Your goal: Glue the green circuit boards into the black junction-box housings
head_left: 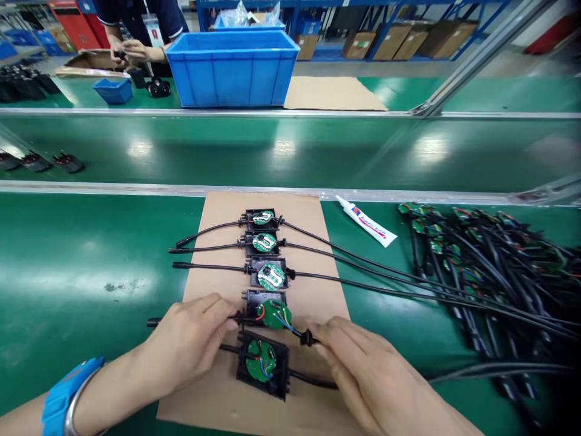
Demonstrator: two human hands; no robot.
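My left hand (pixel 193 339) pinches a black cable at the left of a round green circuit board (pixel 276 314). On the board's other side my right hand (pixel 358 363) grips the second black cable, just behind its ribbed black grommet (pixel 307 338). Red, blue and yellow wires join the board to the cables. The board overlaps the front of an open black housing (pixel 258 298). Nearer to me, another black housing (pixel 282 381) holds a green board (pixel 261 360). Beyond, three more housings (pixel 254 264) with boards and cables lie in a column.
Brown cardboard (pixel 218 409) lies under the housings. A white tube (pixel 367 221) rests to its right, near a large pile of cabled boards (pixel 494 272). Behind run a metal rail (pixel 136 189) and a green conveyor belt (pixel 218 151). Across it, a co-worker (pixel 140 30) stands by a blue bin (pixel 233 72).
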